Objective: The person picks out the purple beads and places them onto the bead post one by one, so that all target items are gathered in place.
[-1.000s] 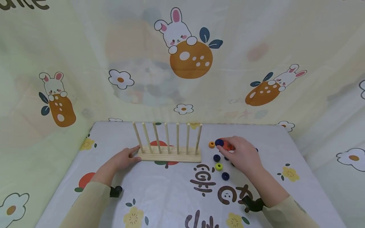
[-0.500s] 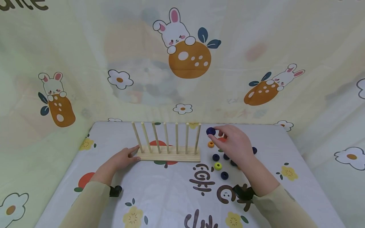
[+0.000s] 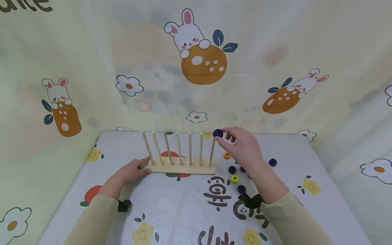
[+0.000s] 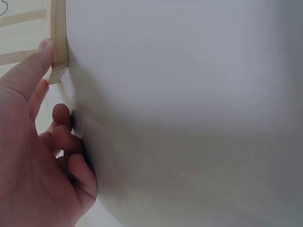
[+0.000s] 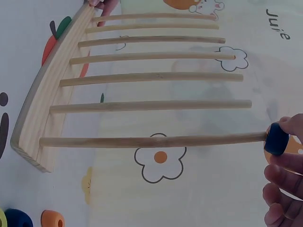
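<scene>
My right hand (image 3: pixel 243 148) pinches a dark blue bead (image 3: pixel 218 133) between thumb and fingertips. The bead sits at the tip of the rightmost peg (image 3: pixel 212 149) of a pale wooden peg stand (image 3: pixel 183 169). In the right wrist view the blue bead (image 5: pixel 276 139) meets the peg's end; whether the peg has entered its hole I cannot tell. My left hand (image 3: pixel 131 170) holds the left end of the stand's base with thumb and index finger. The left wrist view shows these on the base corner (image 4: pixel 58 42), with the other fingers curled on the tabletop.
Right of the stand lie loose beads: an orange one (image 3: pixel 227 155), a yellow-green one (image 3: pixel 234 179) and several dark blue ones, such as one at the far right (image 3: pixel 273 162). My right forearm partly covers some. A printed cloth (image 3: pixel 171 211) covers the table; a printed curtain (image 3: pixel 153 112) hangs behind.
My right hand has lifted the dark blue bead from among the loose beads and moved it up and left to the rightmost peg's tip. My left hand has stayed on the stand.
</scene>
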`<state>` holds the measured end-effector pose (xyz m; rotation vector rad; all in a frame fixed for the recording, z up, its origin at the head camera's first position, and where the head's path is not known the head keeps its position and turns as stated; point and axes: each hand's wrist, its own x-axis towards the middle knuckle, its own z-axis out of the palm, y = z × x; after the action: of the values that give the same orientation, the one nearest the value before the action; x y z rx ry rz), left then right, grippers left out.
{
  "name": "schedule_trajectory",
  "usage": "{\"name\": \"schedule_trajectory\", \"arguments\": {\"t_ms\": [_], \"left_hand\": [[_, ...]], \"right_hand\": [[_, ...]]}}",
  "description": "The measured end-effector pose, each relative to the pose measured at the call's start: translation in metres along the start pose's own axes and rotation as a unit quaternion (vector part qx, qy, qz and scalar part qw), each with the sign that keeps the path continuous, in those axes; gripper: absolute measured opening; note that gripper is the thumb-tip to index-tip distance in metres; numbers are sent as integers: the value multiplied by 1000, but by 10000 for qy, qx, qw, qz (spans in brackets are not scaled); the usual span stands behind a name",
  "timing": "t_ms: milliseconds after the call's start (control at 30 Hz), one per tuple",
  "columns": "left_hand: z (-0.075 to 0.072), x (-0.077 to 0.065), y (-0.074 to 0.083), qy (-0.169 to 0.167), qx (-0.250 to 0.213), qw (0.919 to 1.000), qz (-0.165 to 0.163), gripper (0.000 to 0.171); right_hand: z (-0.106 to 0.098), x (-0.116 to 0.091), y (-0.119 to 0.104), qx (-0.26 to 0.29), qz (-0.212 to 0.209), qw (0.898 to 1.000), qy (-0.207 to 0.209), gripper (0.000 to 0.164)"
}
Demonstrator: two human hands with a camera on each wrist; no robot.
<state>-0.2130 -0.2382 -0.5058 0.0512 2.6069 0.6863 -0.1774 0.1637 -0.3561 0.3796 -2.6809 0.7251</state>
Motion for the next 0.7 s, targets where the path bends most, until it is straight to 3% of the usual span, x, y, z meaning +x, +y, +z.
{"name": "schedule_trajectory", "arguments": {"t_ms": [267, 433, 700], "left_hand": [[-1, 0, 1, -28, 27, 10000, 54, 78], [-1, -1, 1, -31, 72, 10000, 0, 78], [0, 1, -1, -58, 69, 9999, -73, 79]], "right_hand": [[5, 3, -2, -49, 57, 10000, 40, 38], [11, 5, -4, 245, 172, 9996, 12, 37], [20, 7, -3, 600, 83, 9977, 297, 33]]}}
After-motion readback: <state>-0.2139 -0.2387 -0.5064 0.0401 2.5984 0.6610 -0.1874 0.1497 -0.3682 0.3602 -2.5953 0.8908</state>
